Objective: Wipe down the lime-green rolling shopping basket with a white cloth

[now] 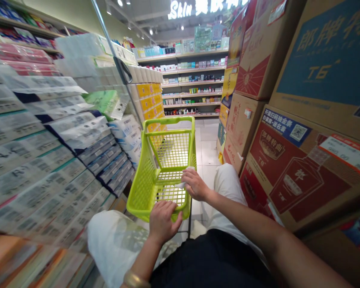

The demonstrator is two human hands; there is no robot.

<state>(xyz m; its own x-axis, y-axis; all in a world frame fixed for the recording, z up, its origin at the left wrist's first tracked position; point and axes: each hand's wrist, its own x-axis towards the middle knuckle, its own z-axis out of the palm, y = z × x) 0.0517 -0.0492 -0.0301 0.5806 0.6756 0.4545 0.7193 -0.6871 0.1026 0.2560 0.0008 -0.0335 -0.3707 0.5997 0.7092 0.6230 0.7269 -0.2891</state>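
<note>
L hand (pixel 164 220): gripping basket (pixel 141 190) @rim | R hand (pixel 195 185): wht cloth (pixel 180 185) gripped under fingertips

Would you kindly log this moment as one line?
left hand: on near rim of green basket | right hand: white cloth or tissue, at basket's right side | nearby: stacked cartons, wrapped packs

The shopping basket (pixel 140 184) is flanked by stacked tissue packs (pixel 39 148) on the left and piled baijiu cartons (pixel 303 168) on the right; beyond it, cosmetics shelves (pixel 195 83) are set beneath a sign (pixel 202 7), with boxes (pixel 202 39) placed on top.
</note>
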